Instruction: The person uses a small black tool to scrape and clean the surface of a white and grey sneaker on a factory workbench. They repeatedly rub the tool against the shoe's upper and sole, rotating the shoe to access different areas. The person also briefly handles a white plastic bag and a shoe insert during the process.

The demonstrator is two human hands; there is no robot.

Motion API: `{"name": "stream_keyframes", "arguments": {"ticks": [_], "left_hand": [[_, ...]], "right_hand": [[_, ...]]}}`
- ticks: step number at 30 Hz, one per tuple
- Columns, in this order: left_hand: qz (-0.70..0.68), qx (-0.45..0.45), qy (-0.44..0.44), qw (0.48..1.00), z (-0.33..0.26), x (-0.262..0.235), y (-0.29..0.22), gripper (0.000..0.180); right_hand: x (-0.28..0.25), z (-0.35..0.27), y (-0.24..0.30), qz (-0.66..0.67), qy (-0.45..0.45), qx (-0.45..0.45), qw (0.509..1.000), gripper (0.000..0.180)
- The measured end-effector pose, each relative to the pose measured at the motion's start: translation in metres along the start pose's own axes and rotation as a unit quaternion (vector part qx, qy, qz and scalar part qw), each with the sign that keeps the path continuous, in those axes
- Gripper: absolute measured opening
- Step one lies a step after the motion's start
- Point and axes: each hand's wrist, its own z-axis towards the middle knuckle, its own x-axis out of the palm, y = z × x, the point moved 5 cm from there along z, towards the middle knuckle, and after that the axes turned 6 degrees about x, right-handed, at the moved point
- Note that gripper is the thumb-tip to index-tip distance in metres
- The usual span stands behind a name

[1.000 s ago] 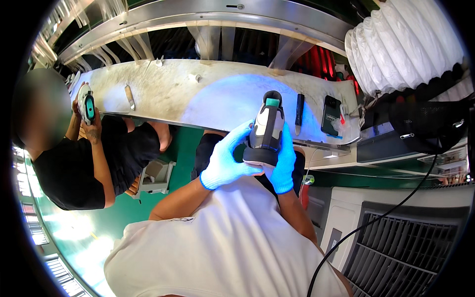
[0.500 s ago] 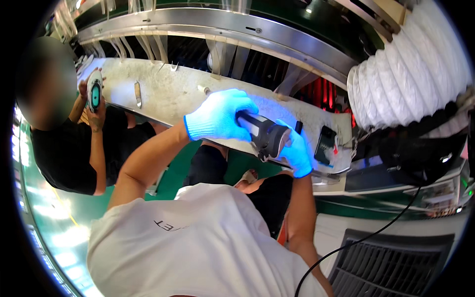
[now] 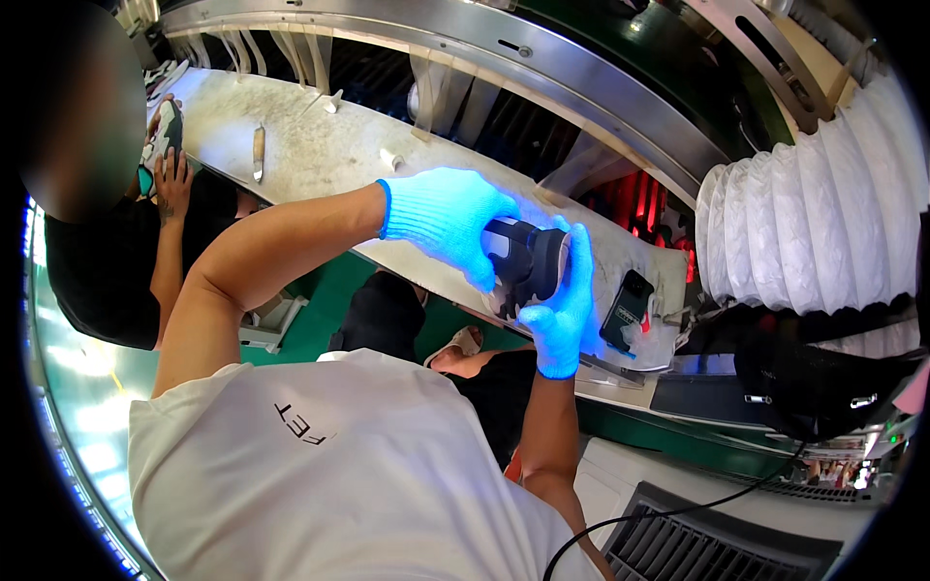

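Note:
Both my hands wear bright blue-lit knit gloves and hold a dark grey and black shoe (image 3: 525,259) above the bench's front edge. My left hand (image 3: 453,221) is closed round one end of it, its fingers over the top. At the other end my right hand (image 3: 568,308) grips the shoe, with fingers upright along the far side and thumb below. Part of the shoe is hidden by my gloves.
A wooden-handled knife (image 3: 259,153) and a small white piece (image 3: 390,158) lie on the pale bench (image 3: 213,121). A black phone (image 3: 628,306) rests at its right end. At left a co-worker handles another shoe (image 3: 167,136). A white ribbed duct (image 3: 804,228) hangs at right.
The shoe has turned in my hands. My right hand has shifted from behind its end to a grip around it. My view has swung slightly, and the co-worker's shoe has tilted.

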Motion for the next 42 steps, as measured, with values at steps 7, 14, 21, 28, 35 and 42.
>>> {"name": "stream_keyframes", "arguments": {"ticks": [7, 14, 21, 28, 35, 42], "left_hand": [[0.007, 0.015, 0.027, 1.0, 0.02, 0.004, 0.014, 0.077], [0.003, -0.002, 0.037, 0.999, 0.018, 0.003, 0.008, 0.075], [0.048, 0.037, 0.043, 0.997, 0.019, 0.009, 0.009, 0.078], [0.033, 0.081, 0.046, 0.995, 0.02, 0.009, 0.006, 0.081], [0.021, 0.162, 0.007, 0.987, 0.03, 0.025, -0.002, 0.078], [0.129, 0.139, 0.128, 0.973, 0.053, 0.027, -0.031, 0.055]], "right_hand": [[-0.006, 0.016, -0.007, -0.008, -0.038, -0.046, 0.998, 0.152], [0.005, 0.015, -0.025, 0.175, -0.119, -0.162, 0.964, 0.066], [-0.006, 0.006, -0.026, 0.026, -0.125, -0.104, 0.986, 0.119], [0.004, 0.007, -0.009, 0.028, -0.125, -0.112, 0.985, 0.035], [-0.012, -0.005, -0.012, -0.003, -0.075, -0.131, 0.989, 0.103], [-0.016, -0.015, 0.007, 0.023, -0.057, -0.065, 0.996, 0.103]]}}
